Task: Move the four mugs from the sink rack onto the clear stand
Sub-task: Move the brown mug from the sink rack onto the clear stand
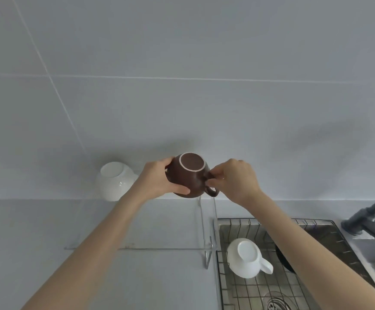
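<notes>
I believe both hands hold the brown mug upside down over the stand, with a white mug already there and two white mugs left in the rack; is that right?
Not quite. The head view shows one white mug in the rack, not two. Both hands, left and right, hold the brown mug upside down over the stand, with a white mug there.

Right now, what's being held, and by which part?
The brown mug, upside down: left hand cups its body, right hand pinches its handle.

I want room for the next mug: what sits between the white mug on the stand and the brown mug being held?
In the head view, only the left hand gripping the brown mug lies between it and the white mug.
</notes>
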`<action>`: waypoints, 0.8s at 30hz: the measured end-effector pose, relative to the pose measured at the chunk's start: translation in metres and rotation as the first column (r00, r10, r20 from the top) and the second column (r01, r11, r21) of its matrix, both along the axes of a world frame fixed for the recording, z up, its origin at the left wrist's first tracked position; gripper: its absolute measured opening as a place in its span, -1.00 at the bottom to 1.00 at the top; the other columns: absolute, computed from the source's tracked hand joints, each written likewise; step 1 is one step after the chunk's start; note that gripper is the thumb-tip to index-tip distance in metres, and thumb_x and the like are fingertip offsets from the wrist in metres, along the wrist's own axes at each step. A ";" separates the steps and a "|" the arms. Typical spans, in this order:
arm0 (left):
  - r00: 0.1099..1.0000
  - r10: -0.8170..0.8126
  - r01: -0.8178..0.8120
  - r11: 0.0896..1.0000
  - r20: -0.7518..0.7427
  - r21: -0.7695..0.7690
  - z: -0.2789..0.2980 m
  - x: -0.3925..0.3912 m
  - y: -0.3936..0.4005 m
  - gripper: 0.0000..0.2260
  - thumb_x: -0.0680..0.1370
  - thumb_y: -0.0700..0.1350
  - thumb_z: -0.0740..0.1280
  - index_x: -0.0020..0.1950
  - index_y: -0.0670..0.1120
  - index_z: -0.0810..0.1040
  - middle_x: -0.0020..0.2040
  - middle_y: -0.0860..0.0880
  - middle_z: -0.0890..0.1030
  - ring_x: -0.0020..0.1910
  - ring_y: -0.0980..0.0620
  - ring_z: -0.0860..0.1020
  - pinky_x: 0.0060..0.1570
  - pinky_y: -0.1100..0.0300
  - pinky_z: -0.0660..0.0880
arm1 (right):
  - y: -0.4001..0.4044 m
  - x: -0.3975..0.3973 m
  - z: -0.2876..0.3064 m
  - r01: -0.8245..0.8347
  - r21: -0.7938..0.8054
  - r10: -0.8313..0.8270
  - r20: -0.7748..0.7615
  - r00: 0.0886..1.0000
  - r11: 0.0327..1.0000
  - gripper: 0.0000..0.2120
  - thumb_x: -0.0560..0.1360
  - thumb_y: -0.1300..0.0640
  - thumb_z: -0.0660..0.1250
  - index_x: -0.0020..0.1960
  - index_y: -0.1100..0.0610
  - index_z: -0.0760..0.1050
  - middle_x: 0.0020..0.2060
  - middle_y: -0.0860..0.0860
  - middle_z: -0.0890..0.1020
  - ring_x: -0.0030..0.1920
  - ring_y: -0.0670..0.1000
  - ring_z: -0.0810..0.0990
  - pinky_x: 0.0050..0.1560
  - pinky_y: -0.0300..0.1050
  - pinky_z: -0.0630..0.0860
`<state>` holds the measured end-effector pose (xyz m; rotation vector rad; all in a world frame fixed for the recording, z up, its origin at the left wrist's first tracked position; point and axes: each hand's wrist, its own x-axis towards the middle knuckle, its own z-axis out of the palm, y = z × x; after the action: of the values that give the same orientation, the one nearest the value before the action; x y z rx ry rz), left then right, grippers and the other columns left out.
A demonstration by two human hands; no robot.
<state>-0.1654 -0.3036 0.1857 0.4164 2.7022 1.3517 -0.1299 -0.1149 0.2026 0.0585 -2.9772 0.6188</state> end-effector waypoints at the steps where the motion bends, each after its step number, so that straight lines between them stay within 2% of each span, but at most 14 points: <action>1: 1.000 -0.001 0.001 1.000 0.011 0.012 -0.007 -0.004 -0.003 -0.36 0.11 -0.10 0.60 0.15 0.03 0.51 0.05 0.03 0.63 0.06 0.04 0.57 0.14 0.13 0.49 | -0.004 -0.005 -0.004 -0.004 0.011 0.003 0.017 1.000 1.000 -0.84 0.35 0.09 0.34 -0.20 0.17 0.63 -0.30 0.18 0.66 -0.31 0.15 0.46 -0.29 -0.07 0.44; 4: 0.999 -0.008 0.005 0.998 0.042 0.061 -0.028 -0.012 -0.008 -0.35 0.11 -0.12 0.59 0.17 0.04 0.50 0.04 0.05 0.63 0.09 0.02 0.57 0.16 0.13 0.49 | -0.011 -0.016 -0.015 -0.009 0.046 0.007 0.051 0.999 0.999 -0.85 0.34 0.09 0.34 -0.22 0.16 0.62 -0.32 0.17 0.64 -0.32 0.13 0.43 -0.40 -0.13 0.29; 6: 0.998 -0.011 0.006 0.996 0.061 0.091 -0.037 -0.015 -0.009 -0.35 0.13 -0.14 0.59 0.18 0.04 0.49 0.03 0.07 0.62 0.10 0.03 0.56 0.15 0.19 0.48 | -0.011 -0.021 -0.020 -0.011 0.057 0.007 0.062 0.998 0.998 -0.85 0.34 0.09 0.34 -0.23 0.16 0.61 -0.33 0.17 0.62 -0.32 0.13 0.43 -0.42 -0.15 0.26; 9: 0.997 -0.015 0.005 0.992 0.081 0.127 -0.047 -0.019 -0.008 -0.36 0.15 -0.16 0.59 0.19 0.02 0.49 0.04 0.08 0.61 0.10 0.05 0.56 0.12 0.28 0.46 | -0.009 -0.026 -0.027 -0.006 0.055 0.002 0.076 0.997 0.998 -0.83 0.36 0.07 0.34 -0.23 0.17 0.61 -0.35 0.15 0.59 -0.30 0.15 0.46 -0.38 -0.12 0.32; 12: 0.996 -0.016 0.004 0.990 0.088 0.140 -0.051 -0.025 -0.006 -0.33 0.13 -0.16 0.59 0.21 0.01 0.48 0.06 0.07 0.60 0.11 0.06 0.55 0.13 0.28 0.42 | -0.008 -0.029 -0.030 0.001 0.046 -0.004 0.073 0.997 0.999 -0.82 0.37 0.04 0.34 -0.17 0.14 0.63 -0.25 0.14 0.67 -0.20 0.17 0.57 -0.24 -0.05 0.46; 17: 0.996 -0.030 0.020 0.992 0.086 0.122 -0.057 -0.029 -0.006 -0.31 0.08 -0.06 0.56 0.20 0.04 0.49 0.11 0.06 0.61 0.13 0.09 0.54 0.18 0.22 0.42 | -0.009 -0.032 -0.034 0.005 0.052 -0.010 0.086 0.996 0.999 -0.82 0.37 0.04 0.34 -0.20 0.14 0.63 -0.28 0.15 0.65 -0.26 0.15 0.50 -0.27 -0.08 0.40; 21: 0.996 -0.022 0.012 0.994 0.090 0.105 -0.059 -0.030 -0.006 -0.26 0.04 0.00 0.56 0.21 0.07 0.48 0.17 0.03 0.59 0.17 0.07 0.52 0.23 0.19 0.42 | -0.010 -0.031 -0.036 -0.001 0.040 -0.002 0.069 0.998 0.999 -0.82 0.36 0.04 0.35 -0.21 0.14 0.63 -0.27 0.15 0.66 -0.20 0.19 0.56 -0.26 -0.07 0.43; 24: 0.995 -0.027 0.017 0.995 0.097 0.102 -0.060 -0.029 -0.005 -0.29 0.08 -0.06 0.57 0.21 0.06 0.48 0.15 0.04 0.58 0.17 0.07 0.52 0.23 0.20 0.41 | -0.011 -0.030 -0.037 0.002 0.041 -0.004 0.058 0.998 0.999 -0.82 0.36 0.04 0.36 -0.24 0.16 0.61 -0.26 0.16 0.67 -0.22 0.19 0.55 -0.29 -0.09 0.38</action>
<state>-0.1941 -0.3088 0.1259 0.3761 2.5513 1.4666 -0.1602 -0.1254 0.1655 0.0400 -3.0451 0.5685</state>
